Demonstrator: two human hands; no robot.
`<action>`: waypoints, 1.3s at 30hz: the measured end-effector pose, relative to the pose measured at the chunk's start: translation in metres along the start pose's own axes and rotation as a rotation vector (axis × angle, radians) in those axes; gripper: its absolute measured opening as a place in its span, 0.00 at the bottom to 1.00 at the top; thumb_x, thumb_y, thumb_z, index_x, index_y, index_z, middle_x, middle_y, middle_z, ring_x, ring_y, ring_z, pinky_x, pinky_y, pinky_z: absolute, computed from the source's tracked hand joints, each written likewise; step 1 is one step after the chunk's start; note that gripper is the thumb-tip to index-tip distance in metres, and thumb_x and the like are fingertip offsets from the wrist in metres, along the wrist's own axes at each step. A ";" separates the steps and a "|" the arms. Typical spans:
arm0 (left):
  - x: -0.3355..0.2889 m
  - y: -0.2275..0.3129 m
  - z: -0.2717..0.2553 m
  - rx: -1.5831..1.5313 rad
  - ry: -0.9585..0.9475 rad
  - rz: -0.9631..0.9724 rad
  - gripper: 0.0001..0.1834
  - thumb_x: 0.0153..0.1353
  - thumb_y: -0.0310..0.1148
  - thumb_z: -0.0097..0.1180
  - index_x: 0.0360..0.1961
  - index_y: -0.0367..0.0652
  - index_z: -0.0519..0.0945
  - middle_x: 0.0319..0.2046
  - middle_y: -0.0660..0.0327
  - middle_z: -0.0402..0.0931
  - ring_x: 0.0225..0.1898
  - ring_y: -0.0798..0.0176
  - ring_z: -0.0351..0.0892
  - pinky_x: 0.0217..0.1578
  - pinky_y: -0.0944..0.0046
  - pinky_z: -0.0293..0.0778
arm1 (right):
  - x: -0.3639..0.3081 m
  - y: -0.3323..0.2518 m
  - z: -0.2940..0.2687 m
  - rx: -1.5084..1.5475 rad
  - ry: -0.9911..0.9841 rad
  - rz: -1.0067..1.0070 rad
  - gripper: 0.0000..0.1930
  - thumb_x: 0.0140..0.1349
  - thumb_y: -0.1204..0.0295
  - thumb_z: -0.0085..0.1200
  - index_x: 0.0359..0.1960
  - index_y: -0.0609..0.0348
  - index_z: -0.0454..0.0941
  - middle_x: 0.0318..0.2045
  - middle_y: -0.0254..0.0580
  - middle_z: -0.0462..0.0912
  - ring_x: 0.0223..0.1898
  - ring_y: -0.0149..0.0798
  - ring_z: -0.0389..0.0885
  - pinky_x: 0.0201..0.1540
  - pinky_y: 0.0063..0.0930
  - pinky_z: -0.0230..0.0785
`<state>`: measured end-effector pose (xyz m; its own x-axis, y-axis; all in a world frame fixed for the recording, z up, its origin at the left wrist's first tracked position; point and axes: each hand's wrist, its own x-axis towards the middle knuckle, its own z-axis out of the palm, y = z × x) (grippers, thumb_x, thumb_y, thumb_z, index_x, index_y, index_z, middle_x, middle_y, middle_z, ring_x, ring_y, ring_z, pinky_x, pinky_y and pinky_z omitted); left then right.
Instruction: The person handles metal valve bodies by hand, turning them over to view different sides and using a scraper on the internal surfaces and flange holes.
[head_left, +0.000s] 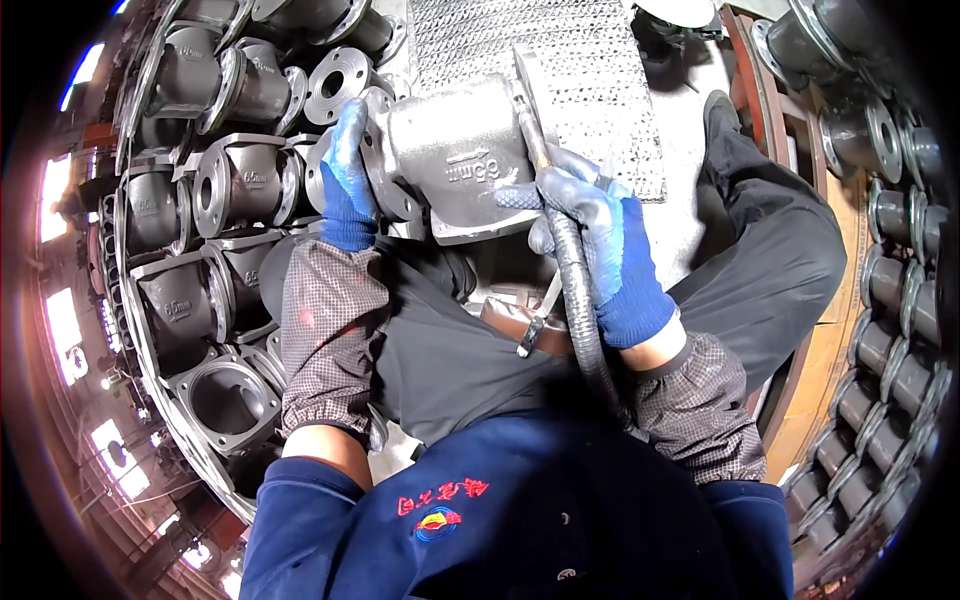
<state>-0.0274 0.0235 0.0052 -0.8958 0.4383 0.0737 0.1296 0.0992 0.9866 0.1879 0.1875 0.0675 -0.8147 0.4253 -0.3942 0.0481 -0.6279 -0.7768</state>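
the grey metal fitting sits before the lap, its left rim grasped by the left hand; the right hand grips the hose-fed tool, best guided lightly, evenly against the right rim.

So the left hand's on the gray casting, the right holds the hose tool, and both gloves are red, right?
Not quite: the head view shows both gloves are blue, not red. The left hand is on the gray casting, and the right hand holds the hose tool.

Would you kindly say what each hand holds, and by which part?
The left hand holds the gray casting by its left flange; the right hand grips a slim tool near the top of its hose.
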 end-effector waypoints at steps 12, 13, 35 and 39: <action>0.000 0.001 0.005 -0.035 0.027 -0.024 0.21 0.67 0.38 0.40 0.54 0.34 0.69 0.50 0.56 0.71 0.51 0.64 0.71 0.53 0.65 0.66 | -0.014 -0.004 0.000 -0.027 0.017 0.037 0.22 0.60 0.72 0.41 0.54 0.75 0.64 0.29 0.47 0.80 0.14 0.22 0.66 0.17 0.14 0.59; 0.001 -0.003 0.005 -0.003 0.028 0.015 0.20 0.67 0.36 0.40 0.54 0.34 0.69 0.51 0.55 0.70 0.52 0.63 0.70 0.54 0.65 0.65 | -0.015 -0.002 -0.003 -0.029 0.018 0.036 0.22 0.60 0.72 0.41 0.54 0.75 0.64 0.29 0.47 0.80 0.14 0.22 0.66 0.17 0.14 0.59; 0.012 -0.004 0.011 0.347 0.006 0.284 0.19 0.64 0.34 0.44 0.54 0.37 0.68 0.43 0.57 0.72 0.43 0.65 0.73 0.46 0.68 0.70 | -0.019 0.021 -0.013 -0.110 0.124 0.064 0.21 0.60 0.77 0.45 0.55 0.73 0.63 0.27 0.50 0.80 0.12 0.24 0.67 0.14 0.15 0.60; 0.016 0.009 0.024 0.464 -0.048 0.381 0.19 0.64 0.33 0.43 0.55 0.38 0.67 0.46 0.56 0.70 0.46 0.63 0.71 0.49 0.67 0.69 | -0.007 0.014 -0.015 -0.133 0.124 0.071 0.20 0.61 0.77 0.45 0.55 0.70 0.64 0.27 0.48 0.80 0.13 0.23 0.68 0.15 0.15 0.60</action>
<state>-0.0298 0.0530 0.0118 -0.7312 0.5579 0.3925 0.6194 0.3020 0.7247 0.2034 0.1857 0.0525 -0.7294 0.4652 -0.5015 0.1855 -0.5711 -0.7996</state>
